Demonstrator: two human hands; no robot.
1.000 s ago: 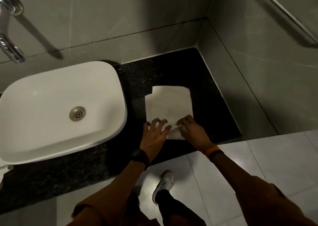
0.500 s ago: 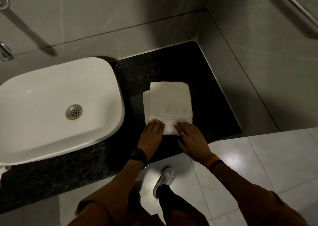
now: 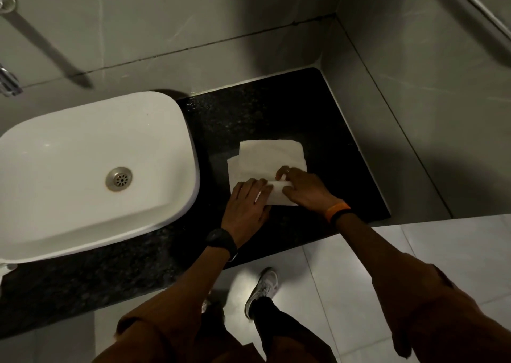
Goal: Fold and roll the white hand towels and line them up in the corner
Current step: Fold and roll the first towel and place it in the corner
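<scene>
Dim grey-tiled walls (image 3: 193,16) meet at a corner above a black granite counter (image 3: 249,108), white basin (image 3: 83,155).

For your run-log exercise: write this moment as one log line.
step: roll towel | white towel: near end rolled, rest flat on black counter | left hand: holds roll | right hand: grips roll
</scene>
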